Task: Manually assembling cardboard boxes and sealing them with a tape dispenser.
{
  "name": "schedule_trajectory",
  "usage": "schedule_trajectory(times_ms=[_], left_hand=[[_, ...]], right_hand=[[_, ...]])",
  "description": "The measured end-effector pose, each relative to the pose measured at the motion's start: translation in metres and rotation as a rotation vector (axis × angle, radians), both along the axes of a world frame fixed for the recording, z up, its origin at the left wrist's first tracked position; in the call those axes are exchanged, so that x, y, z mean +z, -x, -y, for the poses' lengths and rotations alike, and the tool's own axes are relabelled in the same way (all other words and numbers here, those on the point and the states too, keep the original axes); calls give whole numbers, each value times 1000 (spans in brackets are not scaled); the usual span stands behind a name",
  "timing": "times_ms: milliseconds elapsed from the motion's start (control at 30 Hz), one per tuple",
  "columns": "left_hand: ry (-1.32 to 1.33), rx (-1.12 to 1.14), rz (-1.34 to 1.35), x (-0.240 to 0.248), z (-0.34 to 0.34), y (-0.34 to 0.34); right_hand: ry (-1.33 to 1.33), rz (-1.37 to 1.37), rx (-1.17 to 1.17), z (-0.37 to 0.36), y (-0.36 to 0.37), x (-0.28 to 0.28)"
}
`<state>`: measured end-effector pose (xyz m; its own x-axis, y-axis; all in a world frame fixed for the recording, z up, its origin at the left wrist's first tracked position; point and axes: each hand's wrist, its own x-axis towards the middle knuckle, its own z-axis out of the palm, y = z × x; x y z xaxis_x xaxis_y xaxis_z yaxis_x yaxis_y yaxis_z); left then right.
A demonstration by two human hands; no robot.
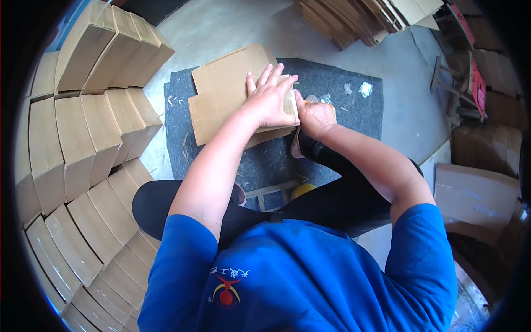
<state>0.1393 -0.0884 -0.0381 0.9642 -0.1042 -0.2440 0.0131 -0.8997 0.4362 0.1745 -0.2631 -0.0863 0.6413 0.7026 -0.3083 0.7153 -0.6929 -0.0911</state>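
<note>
A brown cardboard box (213,113) with its flaps spread to the left lies on a dark grey mat (359,124). My left hand (269,104) presses on it near its right end, palm down and fingers spread. At that same right end is my right hand (318,119), its fingers curled closed against the box's edge. A bit of yellow shows beside the right hand's knuckles. What this hand grips is mostly hidden, so I cannot make it out.
Stacked cartons (102,130) rise along the left side. Flattened cardboard sheets (354,19) are piled at the far right. A crumpled shiny scrap (365,89) lies on the mat. Between my legs sits a yellow rounded thing (303,191). More cartons (475,193) stand at the right.
</note>
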Motion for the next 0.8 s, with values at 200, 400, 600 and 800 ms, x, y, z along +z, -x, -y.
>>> schedule_trajectory(times_ms=[200,400,600,800], left_hand=[[350,226,614,-36,-13,23],[70,628,838,-3,-40,69],[602,1188,212,-36,-97,120],[957,1112,123,-58,-119,147]], right_hand=[[271,-43,185,-16,-1,-22],[468,-176,-32,-11,-32,68],[215,-281,-85,-21,-28,95],[141,-382,-102,-47,-3,97]])
